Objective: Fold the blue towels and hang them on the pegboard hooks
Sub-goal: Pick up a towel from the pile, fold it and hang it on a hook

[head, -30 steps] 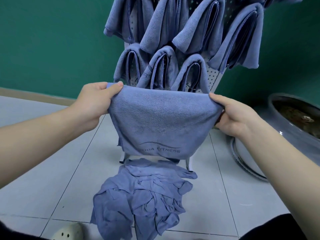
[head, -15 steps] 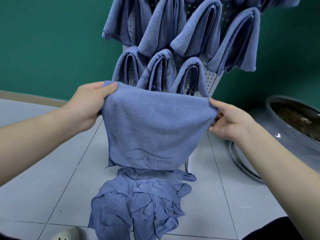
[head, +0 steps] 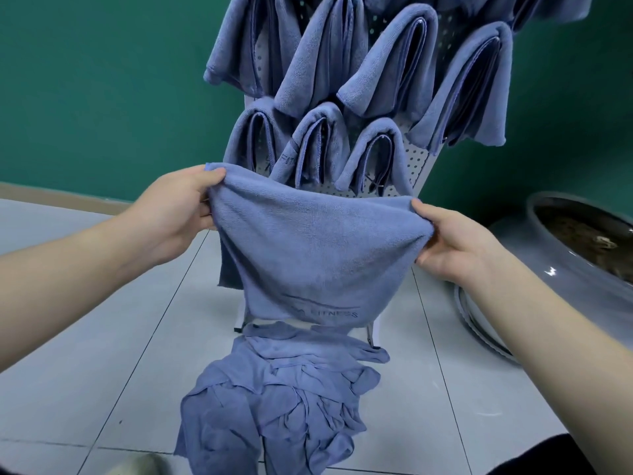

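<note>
Between both hands (head: 308,224), the towel (head: 315,255) now sags, top edge slackened.

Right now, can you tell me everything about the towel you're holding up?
The held towel is blue, soft and fuzzy-looking, folded double, with dark "FITNESS" lettering near its bottom edge. It hangs slack in the air, sagging in the middle, before the pegboard. The left hand and right hand pinch its top corners. Nothing else touches it.

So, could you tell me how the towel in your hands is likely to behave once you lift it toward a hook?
Probably floppy: the towel sags between the left hand and right hand. Likely light, since pinches at the corners carry it. Its nap looks grippy, not slippery.
</note>
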The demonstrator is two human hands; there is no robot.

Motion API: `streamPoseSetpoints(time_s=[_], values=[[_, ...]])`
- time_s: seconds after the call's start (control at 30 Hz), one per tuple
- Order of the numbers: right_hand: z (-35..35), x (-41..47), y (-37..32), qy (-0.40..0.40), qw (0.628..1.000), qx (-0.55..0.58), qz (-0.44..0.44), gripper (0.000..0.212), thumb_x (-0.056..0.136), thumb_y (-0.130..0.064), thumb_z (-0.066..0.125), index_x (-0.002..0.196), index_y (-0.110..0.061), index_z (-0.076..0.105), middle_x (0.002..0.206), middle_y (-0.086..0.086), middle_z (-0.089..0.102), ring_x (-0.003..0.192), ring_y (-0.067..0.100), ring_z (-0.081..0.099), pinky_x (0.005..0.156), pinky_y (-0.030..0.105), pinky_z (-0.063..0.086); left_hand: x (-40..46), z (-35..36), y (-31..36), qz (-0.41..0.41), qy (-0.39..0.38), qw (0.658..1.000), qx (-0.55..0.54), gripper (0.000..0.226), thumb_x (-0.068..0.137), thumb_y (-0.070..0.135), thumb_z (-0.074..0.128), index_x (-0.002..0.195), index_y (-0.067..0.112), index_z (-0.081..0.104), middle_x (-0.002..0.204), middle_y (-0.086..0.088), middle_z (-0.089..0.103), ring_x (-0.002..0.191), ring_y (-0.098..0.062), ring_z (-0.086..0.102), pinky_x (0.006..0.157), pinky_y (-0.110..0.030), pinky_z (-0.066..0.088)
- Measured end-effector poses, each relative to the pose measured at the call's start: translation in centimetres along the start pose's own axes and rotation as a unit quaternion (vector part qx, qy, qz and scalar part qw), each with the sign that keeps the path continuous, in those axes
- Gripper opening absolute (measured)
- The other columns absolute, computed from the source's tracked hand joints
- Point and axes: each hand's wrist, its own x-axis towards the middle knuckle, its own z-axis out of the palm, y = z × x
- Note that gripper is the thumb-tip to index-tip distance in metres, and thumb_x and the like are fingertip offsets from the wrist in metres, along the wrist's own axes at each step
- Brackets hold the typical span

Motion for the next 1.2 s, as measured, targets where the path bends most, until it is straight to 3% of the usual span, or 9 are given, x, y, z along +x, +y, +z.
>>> streamPoseSetpoints(time_s=[0.07,0.17,0.23,0.4,0.5,0.67,0.8,1.03,1.2], values=[[-0.1,0.2,0.0,0.001,0.999,-0.027,-0.029,0.033,0.094,-0.023,0.074,0.124,-0.010,0.071,0.108,0.001,0.072,0.096,0.027,0.066,0.098,0.037,0.055,0.0,0.0,-0.1,-0.004,-0.001,1.000,0.001,0.022,0.107,0.023,0.050,0.113,0.016,0.070,0.118,-0.002,0.076,0.107,-0.018,0.072,0.098,-0.035,0.054],[-0.2,0.1,-0.2,0.001,0.995,-0.066,-0.076,0.004,0.096,-0.025,0.069,0.098,-0.021,0.071,0.074,-0.009,0.069,0.072,0.012,0.060,0.075,0.026,0.048,0.0,-0.1,-0.1,0.008,0.015,0.999,0.028,0.023,0.107,0.025,0.051,0.107,0.016,0.072,0.111,0.000,0.078,0.099,-0.017,0.072,0.093,-0.033,0.055],[-0.5,0.2,-0.4,0.013,0.994,-0.067,-0.087,0.005,0.096,-0.023,0.069,0.091,-0.025,0.069,0.070,-0.012,0.066,0.065,0.005,0.060,0.070,0.020,0.042,0.0,-0.2,-0.1,0.025,0.039,0.998,0.050,0.022,0.107,0.023,0.053,0.103,0.016,0.073,0.103,0.001,0.078,0.090,-0.016,0.071,0.086,-0.030,0.056],[-0.6,0.1,-0.2,0.010,0.992,-0.079,-0.099,0.006,0.097,-0.023,0.067,0.092,-0.026,0.069,0.083,-0.009,0.068,0.077,0.007,0.063,0.077,0.022,0.046,-0.1,-0.1,-0.5,0.079,0.088,0.989,0.086,0.022,0.106,0.022,0.056,0.093,0.020,0.073,0.099,0.009,0.073,0.083,0.000,0.067,0.081,-0.020,0.057],[-0.2,-0.1,0.0,-0.011,0.990,-0.059,-0.127,0.006,0.100,-0.022,0.064,0.097,-0.024,0.068,0.096,-0.007,0.072,0.092,0.009,0.066,0.082,0.023,0.049,0.1,-0.2,-0.6,0.099,0.093,0.988,0.077,0.022,0.106,0.022,0.056,0.094,0.019,0.074,0.104,0.005,0.074,0.096,-0.010,0.066,0.095,-0.030,0.055],[0.1,-0.7,-0.2,-0.057,0.977,-0.072,-0.192,0.013,0.104,-0.024,0.058,0.111,-0.021,0.069,0.118,0.001,0.076,0.108,0.014,0.071,0.098,0.030,0.052,0.5,-0.6,-0.4,0.119,0.119,0.984,0.050,0.034,0.103,0.033,0.060,0.097,0.001,0.070,0.096,-0.007,0.063,0.087,-0.018,0.054,0.085,-0.039,0.048],[0.3,-1.1,-0.3,-0.048,0.966,-0.082,-0.240,0.013,0.103,-0.021,0.061,0.108,-0.015,0.071,0.125,0.013,0.073,0.103,0.023,0.070,0.097,0.038,0.052,0.4,-0.5,-0.1,0.120,0.100,0.987,0.041,0.022,0.102,0.026,0.063,0.086,0.016,0.073,0.092,-0.001,0.071,0.086,-0.018,0.061,0.083,-0.036,0.052],[0.0,-1.3,-1.2,-0.040,0.957,-0.079,-0.275,0.013,0.095,-0.006,0.069,0.104,-0.015,0.066,0.103,0.012,0.072,0.093,0.025,0.069,0.085,0.036,0.057,0.0,-0.5,0.7,0.132,0.103,0.985,0.045,0.012,0.099,0.011,0.066,0.088,0.015,0.072,0.089,-0.004,0.073,0.083,-0.021,0.065,0.083,-0.036,0.056],[-0.7,-0.5,-1.1,-0.037,0.964,-0.119,-0.234,0.031,0.094,-0.006,0.069,0.124,0.001,0.066,0.113,0.017,0.076,0.101,0.024,0.072,0.093,0.036,0.056,0.4,-0.6,0.6,0.102,0.167,0.980,0.032,0.020,0.090,0.011,0.078,0.098,0.018,0.060,0.080,-0.003,0.072,0.067,-0.012,0.068,0.072,-0.029,0.060]])
